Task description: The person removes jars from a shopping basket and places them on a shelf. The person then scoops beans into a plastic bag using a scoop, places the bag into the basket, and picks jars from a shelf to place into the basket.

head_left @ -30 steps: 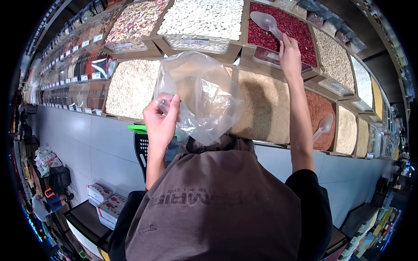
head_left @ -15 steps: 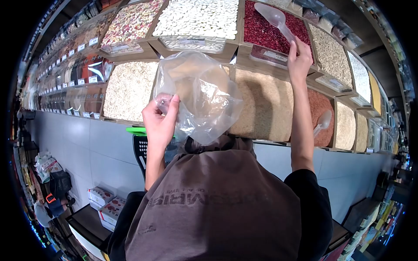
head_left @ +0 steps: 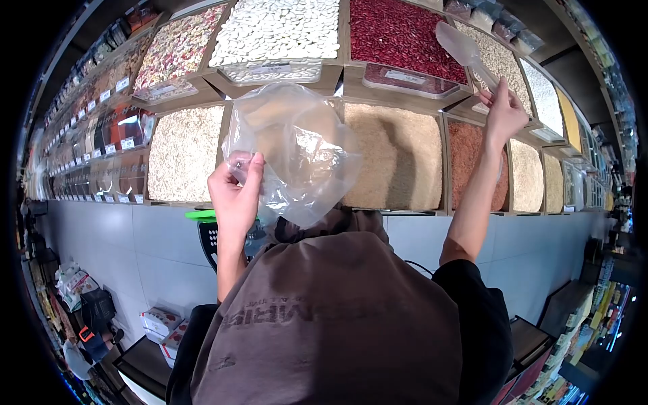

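My left hand (head_left: 236,189) pinches the rim of a clear plastic bag (head_left: 304,148), whose mouth gapes over the front bins. In my right hand (head_left: 505,115) is the handle of a translucent plastic scoop (head_left: 460,44). Its bowl hangs at the boundary between the red kidney beans (head_left: 398,37) and a bin of pale speckled grains (head_left: 496,57). I cannot make out anything in the scoop. White beans (head_left: 277,30) fill the bin to the left of the red ones.
Front bins hold pale flakes (head_left: 185,155), tan grain (head_left: 391,158) and reddish-brown grain (head_left: 466,155). Mixed pink-and-white beans (head_left: 177,48) lie at the back left. A green-handled black basket (head_left: 206,233) is below my left hand. White boxes (head_left: 162,324) stand on a table at lower left.
My right hand has carried the scoop rightward, from above the red beans to the edge of the speckled grain bin. My left hand still holds the bag; the whole view has shifted slightly.
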{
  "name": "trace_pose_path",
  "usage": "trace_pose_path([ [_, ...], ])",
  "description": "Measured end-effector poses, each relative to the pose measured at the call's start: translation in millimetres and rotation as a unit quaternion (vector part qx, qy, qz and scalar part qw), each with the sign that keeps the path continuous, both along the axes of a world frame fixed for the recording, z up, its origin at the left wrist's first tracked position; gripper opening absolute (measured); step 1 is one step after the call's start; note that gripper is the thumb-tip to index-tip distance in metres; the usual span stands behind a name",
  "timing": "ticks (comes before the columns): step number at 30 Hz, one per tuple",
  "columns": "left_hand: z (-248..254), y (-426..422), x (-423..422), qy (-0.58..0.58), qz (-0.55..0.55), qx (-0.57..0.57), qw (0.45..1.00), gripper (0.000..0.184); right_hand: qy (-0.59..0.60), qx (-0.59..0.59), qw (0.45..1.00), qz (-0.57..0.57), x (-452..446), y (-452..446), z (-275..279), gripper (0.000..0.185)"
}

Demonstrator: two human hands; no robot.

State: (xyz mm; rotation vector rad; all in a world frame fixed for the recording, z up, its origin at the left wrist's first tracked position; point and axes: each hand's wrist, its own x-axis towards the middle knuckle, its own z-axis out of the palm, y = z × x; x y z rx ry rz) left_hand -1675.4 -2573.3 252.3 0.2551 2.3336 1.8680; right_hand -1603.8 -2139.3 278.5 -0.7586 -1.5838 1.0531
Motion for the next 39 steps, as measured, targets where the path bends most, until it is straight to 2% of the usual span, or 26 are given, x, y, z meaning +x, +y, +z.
trace_pose_path([
  [4,-1.3,2.3,-1.1,0.003,-0.016,0.000,1.000,0.017,-0.034,0.037,0.998,-0.026,17.6,3.3,15.3,0.041],
  [12,-0.7,9.3,-0.5,-0.005,-0.032,-0.009,0.999,0.018,-0.138,0.099,0.981,-0.094,14.3,6.0,11.5,0.049],
  [15,-2.0,7.4,-0.6,-0.007,-0.030,-0.003,1.000,0.018,-0.207,0.135,0.965,-0.090,4.6,11.5,9.6,0.048],
  [18,-1.6,6.5,-1.3,0.006,-0.025,-0.023,0.999,0.018,-0.318,0.241,0.905,-0.144,-8.4,25.1,3.6,0.055],
  [27,-2.5,6.1,0.2,-0.007,-0.025,-0.011,1.000,0.017,-0.329,0.132,0.933,-0.063,-38.0,36.0,10.1,0.055],
  [29,1.6,7.1,0.1,-0.041,-0.037,0.057,0.997,0.017,-0.326,0.114,0.937,-0.052,-42.2,41.9,7.7,0.056],
  [32,1.3,7.7,-1.6,-0.027,-0.046,0.071,0.996,0.017,-0.314,0.079,0.944,-0.057,-48.3,47.0,3.0,0.056],
  [39,-2.7,13.4,-0.4,-0.045,-0.050,0.059,0.996,0.017,-0.216,0.009,0.976,-0.033,-65.1,71.5,-29.7,0.050],
])
